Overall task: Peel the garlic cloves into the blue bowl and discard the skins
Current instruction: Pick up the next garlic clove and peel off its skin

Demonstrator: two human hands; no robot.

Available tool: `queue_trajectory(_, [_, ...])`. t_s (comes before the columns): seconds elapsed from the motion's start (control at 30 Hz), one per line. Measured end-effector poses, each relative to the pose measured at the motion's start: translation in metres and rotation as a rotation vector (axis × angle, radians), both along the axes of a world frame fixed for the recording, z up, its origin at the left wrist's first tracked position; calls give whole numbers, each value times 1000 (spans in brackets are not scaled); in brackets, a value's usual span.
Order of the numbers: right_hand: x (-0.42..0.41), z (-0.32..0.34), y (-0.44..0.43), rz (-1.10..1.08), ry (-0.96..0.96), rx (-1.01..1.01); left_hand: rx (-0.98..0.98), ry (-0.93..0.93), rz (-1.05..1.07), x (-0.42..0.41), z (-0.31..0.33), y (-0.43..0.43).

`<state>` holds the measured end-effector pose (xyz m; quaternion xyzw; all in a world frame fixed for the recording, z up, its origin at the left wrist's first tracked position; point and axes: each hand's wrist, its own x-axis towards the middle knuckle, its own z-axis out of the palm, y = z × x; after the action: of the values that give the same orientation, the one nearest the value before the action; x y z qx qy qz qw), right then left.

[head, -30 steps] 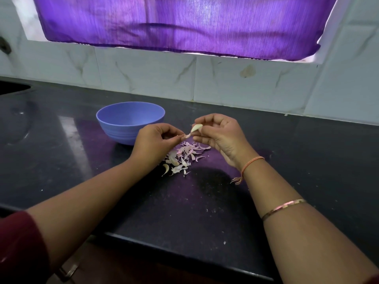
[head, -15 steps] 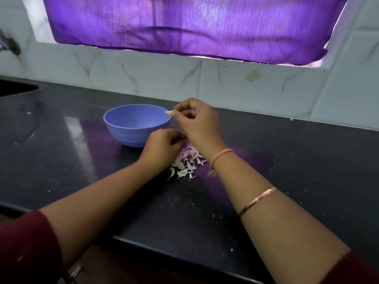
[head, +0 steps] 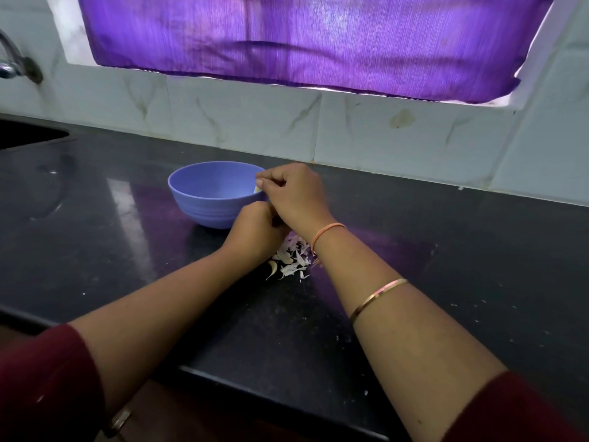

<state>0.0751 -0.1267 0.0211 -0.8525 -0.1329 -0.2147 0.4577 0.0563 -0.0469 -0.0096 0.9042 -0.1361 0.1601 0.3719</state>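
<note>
**Clove pinched at the bowl's rim, a drop away**

Right hand (head: 293, 193) curled tight, pinching a pale garlic clove (head: 257, 189) under thumb and fingertips, with only a sliver of it on show. Poised over the right rim of the blue bowl (head: 204, 212), toward the back edge of the counter (head: 446, 266) and left of its middle. Impossible to read the clove's long axis beneath the fingers.

Key relation: bowl hollow just left of the grip and below it, rim directly underneath. Probably enough to loosen the pinch, perhaps after a small shift leftward to clear the rim; otherwise some risk of a bounce off the edge onto the counter. Right hand the nearer to the bowl mouth.

Left hand (head: 258, 228) curled low, just in front of the bowl and close against the right wrist; fingers hidden, so no telling whether gripping a scrap of skin or nothing.

Skins (head: 294, 255) heaped nearer the counter's front edge than both hands, partly under the right wrist, with one curved clove (head: 272, 269) at the pile's front-left, seemingly unpeeled. More peeling and the discarding yet to do
</note>
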Motion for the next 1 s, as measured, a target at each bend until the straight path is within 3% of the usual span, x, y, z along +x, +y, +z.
queue_trajectory(0.1, [-2, -1, 0, 5, -14, -45, 34, -6, 7, 2, -1, 1])
queue_trajectory(0.3, [-12, 1, -28, -38, -14, 72, -84, -65, -96, 2, -5, 4])
queue_trajectory(0.43, [-18, -7, -53, -71, 7, -126, -135, -54, -99, 3, -6, 5])
queue_trajectory(0.63, [-34, -6, -71, 37, 147, -213, -222, -52, -71, 4, -8, 7])
queue_trajectory(1.0, [-47, -14, -54, 187, 239, -514, -181, -63, -69, 6, -10, 11])
